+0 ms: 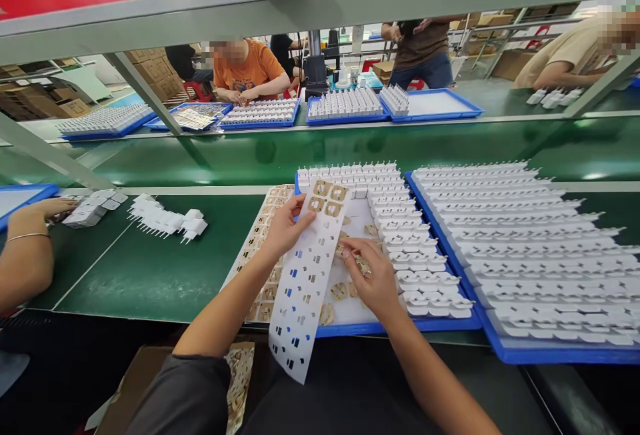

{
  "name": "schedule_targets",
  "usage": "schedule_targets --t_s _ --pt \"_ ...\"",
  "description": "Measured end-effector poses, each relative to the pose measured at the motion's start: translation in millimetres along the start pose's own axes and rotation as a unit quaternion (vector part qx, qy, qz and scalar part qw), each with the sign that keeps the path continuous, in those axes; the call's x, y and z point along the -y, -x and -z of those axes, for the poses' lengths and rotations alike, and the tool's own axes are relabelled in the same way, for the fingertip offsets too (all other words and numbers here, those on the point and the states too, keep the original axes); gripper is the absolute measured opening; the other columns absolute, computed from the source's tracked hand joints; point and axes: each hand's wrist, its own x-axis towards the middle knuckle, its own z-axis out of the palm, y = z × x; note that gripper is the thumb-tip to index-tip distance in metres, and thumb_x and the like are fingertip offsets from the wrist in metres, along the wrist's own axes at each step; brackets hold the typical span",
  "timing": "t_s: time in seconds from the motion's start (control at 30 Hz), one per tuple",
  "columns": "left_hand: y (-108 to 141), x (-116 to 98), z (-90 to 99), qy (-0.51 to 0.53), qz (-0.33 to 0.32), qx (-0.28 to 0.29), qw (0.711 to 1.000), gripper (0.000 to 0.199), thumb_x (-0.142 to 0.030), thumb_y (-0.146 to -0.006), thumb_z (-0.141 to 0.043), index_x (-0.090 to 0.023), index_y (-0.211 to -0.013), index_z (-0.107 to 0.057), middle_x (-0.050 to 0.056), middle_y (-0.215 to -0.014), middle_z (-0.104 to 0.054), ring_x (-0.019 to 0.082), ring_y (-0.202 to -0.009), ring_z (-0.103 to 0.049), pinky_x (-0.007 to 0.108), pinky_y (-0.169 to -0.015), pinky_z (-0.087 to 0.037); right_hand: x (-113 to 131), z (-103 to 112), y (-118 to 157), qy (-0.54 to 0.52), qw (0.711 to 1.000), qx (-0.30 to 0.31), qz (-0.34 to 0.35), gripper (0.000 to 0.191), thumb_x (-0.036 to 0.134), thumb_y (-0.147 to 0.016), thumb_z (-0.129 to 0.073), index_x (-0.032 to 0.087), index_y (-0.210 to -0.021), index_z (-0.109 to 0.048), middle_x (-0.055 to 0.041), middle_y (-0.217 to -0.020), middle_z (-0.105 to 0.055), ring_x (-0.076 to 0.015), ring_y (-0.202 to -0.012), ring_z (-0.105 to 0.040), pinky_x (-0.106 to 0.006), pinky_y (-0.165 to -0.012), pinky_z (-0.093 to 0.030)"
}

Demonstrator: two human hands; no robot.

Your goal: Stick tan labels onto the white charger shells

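Note:
My left hand (289, 227) grips a long white backing sheet (305, 288) by its upper left edge, thumb on top. Several tan adhesive pieces (333, 208) remain at the sheet's top end, and small cut-out holes run down the rest. Close to the sheet's right edge, my right hand (371, 278) has its thumb and fingertips pinched together; what lies between them is too small to make out. Below both hands is a blue-rimmed tray (350, 329) with loose tan pieces (339, 290) on its white bottom. White plug-like housings (415, 241) stand in rows along its back and right side.
Another blue tray (565, 355) full of white housings adjoins on the right. More sheets (260, 248) lie left of my tray. A co-worker's arm (27, 255) reaches toward white housings (95, 208) at far left. A metal frame bar (320, 8) crosses overhead.

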Motion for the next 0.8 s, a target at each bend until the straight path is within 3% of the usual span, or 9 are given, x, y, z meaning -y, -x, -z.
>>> schedule_targets --t_s 0.13,0.27,0.43,0.6,0.8 --pt "17.8 -20.6 -22.3 0.042 -0.007 0.016 0.999 0.035 -0.038 -0.083 -0.072 -0.018 -0.11 -0.064 0.008 -0.109 -0.071 0.021 -0.1 -0.066 0.031 -0.087 -0.051 18.6 4.9 -29.7 0.038 0.995 -0.086 0.022 0.024 0.02 -0.094 -0.058 0.023 -0.117 -0.065 -0.0083 -0.107 -0.066 -0.0231 -0.102 -0.062 -0.041 -0.091 -0.051" --pt "26.6 -26.6 -37.1 0.086 0.003 0.036 0.996 0.03 -0.037 -0.083 -0.073 -0.018 -0.105 -0.065 0.006 -0.104 -0.071 0.019 -0.096 -0.066 0.029 -0.086 -0.05 20.1 5.1 -47.8 0.083 0.987 -0.132 0.029 0.021 0.022 -0.094 -0.06 0.023 -0.113 -0.069 -0.0083 -0.101 -0.065 -0.0241 -0.099 -0.06 -0.043 -0.089 -0.051" --pt "29.6 -29.8 -40.5 0.174 0.039 0.067 0.982 0.028 -0.032 -0.08 -0.075 -0.018 -0.101 -0.063 0.003 -0.093 -0.07 0.016 -0.086 -0.066 0.026 -0.077 -0.05 17.6 3.0 -45.9 0.093 0.984 -0.145 0.033 0.014 0.021 -0.092 -0.064 0.022 -0.103 -0.071 -0.0067 -0.095 -0.066 -0.0227 -0.092 -0.061 -0.042 -0.084 -0.05" --pt "27.1 -31.8 -34.1 0.189 0.065 0.093 0.975 0.029 -0.024 -0.07 -0.078 -0.018 -0.093 -0.061 0.001 -0.085 -0.07 0.015 -0.074 -0.065 0.024 -0.066 -0.049 19.1 3.2 -41.8 0.082 0.987 -0.131 0.039 0.017 0.021 -0.092 -0.064 0.022 -0.107 -0.07 -0.0064 -0.096 -0.066 -0.0225 -0.093 -0.061 -0.042 -0.085 -0.05" --pt "22.4 -43.6 -30.4 0.131 0.072 0.072 0.986 0.031 -0.046 -0.083 -0.07 -0.016 -0.089 -0.061 0.003 -0.081 -0.07 0.016 -0.075 -0.068 0.027 -0.072 -0.053 20.4 1.4 -38.0 0.084 0.989 -0.112 0.053 0.013 0.019 -0.09 -0.066 0.022 -0.102 -0.07 -0.0062 -0.094 -0.068 -0.0221 -0.089 -0.062 -0.04 -0.081 -0.05"
